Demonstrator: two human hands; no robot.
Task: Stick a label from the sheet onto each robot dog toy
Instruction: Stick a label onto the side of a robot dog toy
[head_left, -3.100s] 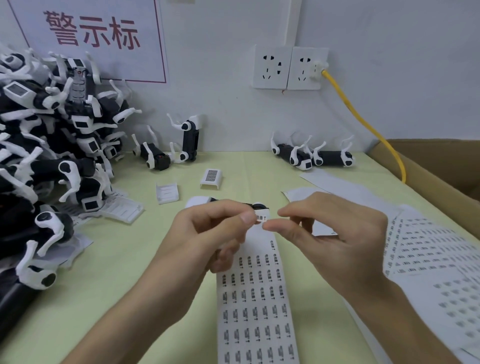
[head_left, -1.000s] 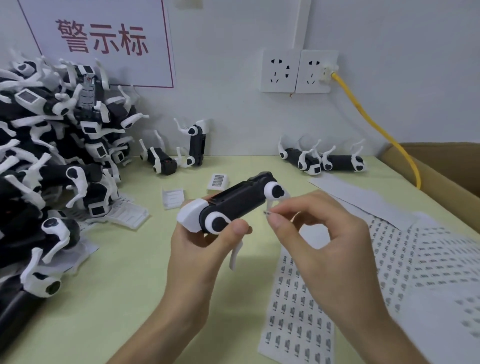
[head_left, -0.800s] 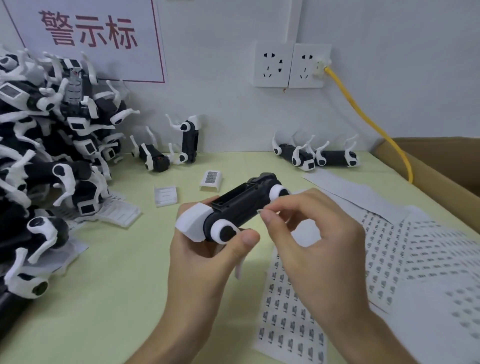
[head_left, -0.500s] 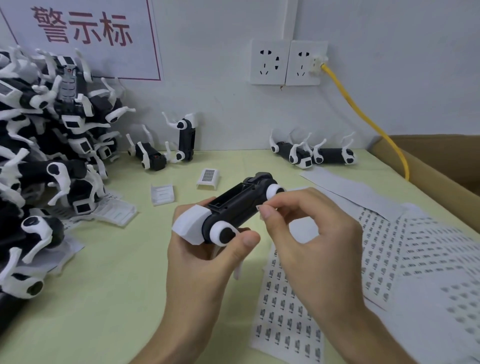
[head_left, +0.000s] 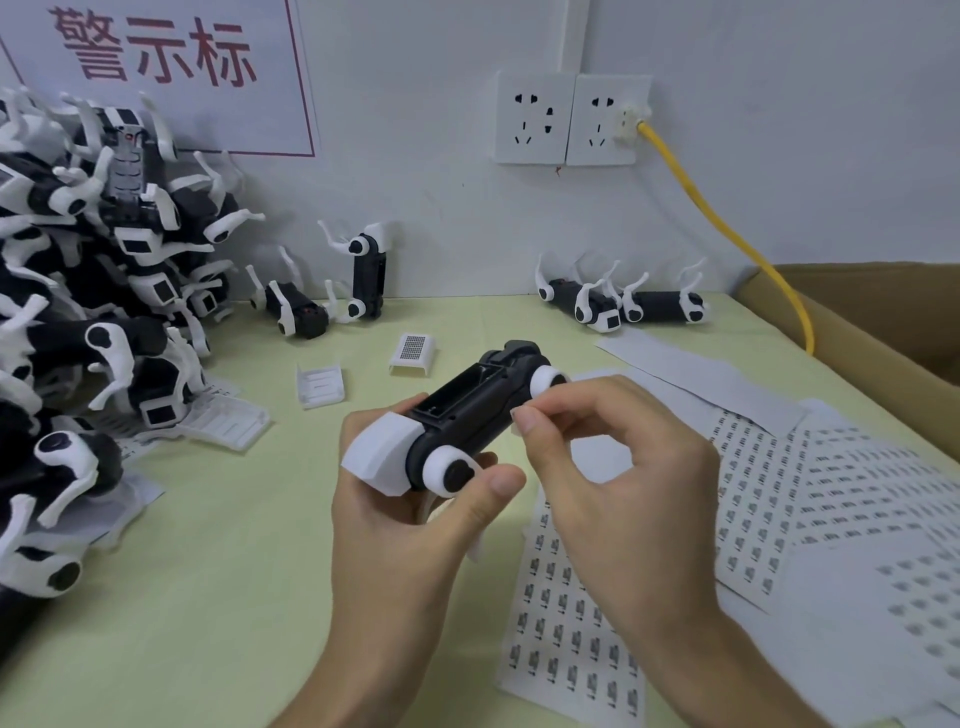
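My left hand (head_left: 410, 525) grips a black robot dog toy (head_left: 472, 410) with a white head and white leg joints. It is held above the table, its open underside facing up. My right hand (head_left: 628, 499) has thumb and forefinger pinched together at the toy's near side, on a small label that is almost hidden by the fingertips. The label sheet (head_left: 566, 629) with rows of small printed labels lies on the table under my right wrist.
A big pile of robot dog toys (head_left: 88, 322) fills the left side. Two toys (head_left: 623, 306) lie at the back right, two others (head_left: 322, 306) near the wall. White covers (head_left: 319, 384) lie mid-table. More label sheets (head_left: 841, 499), a cardboard box (head_left: 883, 332) and a yellow cable (head_left: 727, 228) are at the right.
Three seconds ago both hands were pinching a label over the sheet. Since then my left hand has raised the toy, and my right fingertips have moved in against its side.
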